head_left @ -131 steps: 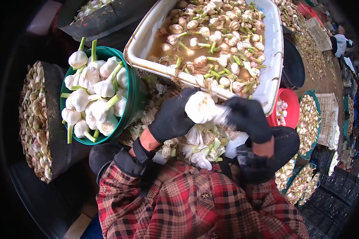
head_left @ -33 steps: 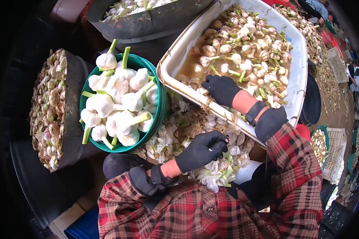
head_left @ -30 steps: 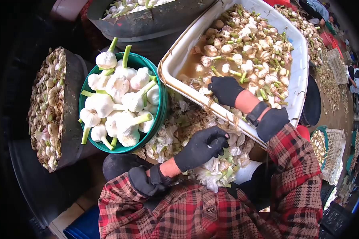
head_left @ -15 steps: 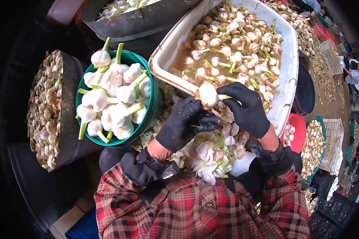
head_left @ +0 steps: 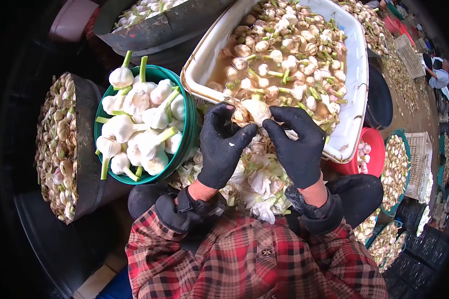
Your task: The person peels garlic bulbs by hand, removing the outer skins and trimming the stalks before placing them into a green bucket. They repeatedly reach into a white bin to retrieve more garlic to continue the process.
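Both my hands wear black gloves and meet at a garlic bulb (head_left: 258, 110) above the near rim of the white tub. My right hand (head_left: 299, 147) grips the bulb's right side between thumb and forefinger. On the other side, my left hand (head_left: 222, 147) is curled with its fingertips at the loose brown outer skin (head_left: 240, 115) and root end. A pile of peeled garlic skins (head_left: 262, 192) lies below my hands. To the left, a green bucket (head_left: 184, 144) is heaped with clean white garlic bulbs (head_left: 122, 127), stems still on.
The white tub (head_left: 356, 104) holds unpeeled garlic in brown water. A dark container (head_left: 87, 149) of garlic stands far left, another dark container (head_left: 159, 27) behind. At right are a red basin (head_left: 379, 154), a green-rimmed basket (head_left: 395, 174), and crates (head_left: 418, 159). A person (head_left: 439, 74) is far right.
The bulb has turned, and its green stem no longer shows beside my right fingers. My left hand has shifted up and left, fingertips now at loosened brown skin. The camera view has shifted slightly.
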Demonstrator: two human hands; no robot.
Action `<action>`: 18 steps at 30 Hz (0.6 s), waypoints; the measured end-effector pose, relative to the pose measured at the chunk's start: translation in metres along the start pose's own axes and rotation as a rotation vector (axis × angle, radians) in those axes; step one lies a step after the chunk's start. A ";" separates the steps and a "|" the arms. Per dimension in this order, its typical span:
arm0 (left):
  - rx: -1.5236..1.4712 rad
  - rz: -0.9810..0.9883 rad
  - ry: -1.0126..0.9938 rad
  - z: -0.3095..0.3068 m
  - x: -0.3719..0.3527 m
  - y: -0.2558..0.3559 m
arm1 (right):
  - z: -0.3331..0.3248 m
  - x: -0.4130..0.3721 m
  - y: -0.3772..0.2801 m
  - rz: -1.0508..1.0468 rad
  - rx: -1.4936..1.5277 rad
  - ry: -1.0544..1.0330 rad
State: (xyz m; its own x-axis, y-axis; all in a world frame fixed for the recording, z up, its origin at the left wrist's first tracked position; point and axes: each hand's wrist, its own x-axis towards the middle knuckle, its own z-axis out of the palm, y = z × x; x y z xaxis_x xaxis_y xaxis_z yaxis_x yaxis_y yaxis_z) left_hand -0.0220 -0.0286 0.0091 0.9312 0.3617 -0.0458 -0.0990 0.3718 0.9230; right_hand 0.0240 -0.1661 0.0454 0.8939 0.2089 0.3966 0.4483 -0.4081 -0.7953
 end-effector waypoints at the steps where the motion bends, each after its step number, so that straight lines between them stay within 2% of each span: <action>1: 0.042 0.040 0.018 0.000 0.000 -0.001 | 0.001 -0.001 -0.001 0.003 -0.001 0.000; 6: 0.105 0.084 0.035 0.001 -0.001 -0.001 | 0.000 -0.006 0.002 -0.104 -0.121 0.011; 18: 0.288 0.119 -0.035 -0.006 0.001 -0.009 | 0.000 -0.006 0.012 -0.024 -0.107 -0.056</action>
State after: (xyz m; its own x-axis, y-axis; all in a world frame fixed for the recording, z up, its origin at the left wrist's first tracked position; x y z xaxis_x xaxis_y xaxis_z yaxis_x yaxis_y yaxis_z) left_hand -0.0228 -0.0266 -0.0021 0.9311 0.3564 0.0777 -0.1092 0.0690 0.9916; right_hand 0.0246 -0.1726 0.0334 0.8828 0.2675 0.3861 0.4697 -0.4947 -0.7312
